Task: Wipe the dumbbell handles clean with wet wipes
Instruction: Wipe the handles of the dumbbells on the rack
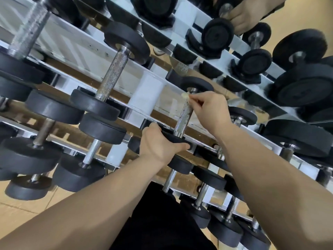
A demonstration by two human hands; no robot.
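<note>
- Using the white steel rack (pixel 146 98) to carry a black-ended dumbbell (pixel 201 83), knurled chrome handle (pixel 183 118) pointing away.
- Curling left hand (pixel 158 143) fingers round its near head.
- Pinching a small pale wipe (pixel 185 95) at the handle's far end with right hand (pixel 210 109) fingers.

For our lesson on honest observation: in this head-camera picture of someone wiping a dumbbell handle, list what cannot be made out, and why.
Head view, the only one:
wet wipe: only a tip shows; the right hand pinching it hides the rest.
handle: its far side faces away from the camera.
near plate: partly covered by the left hand gripping it.
big dumbbell at upper left: cut off by the picture's edges.
</note>
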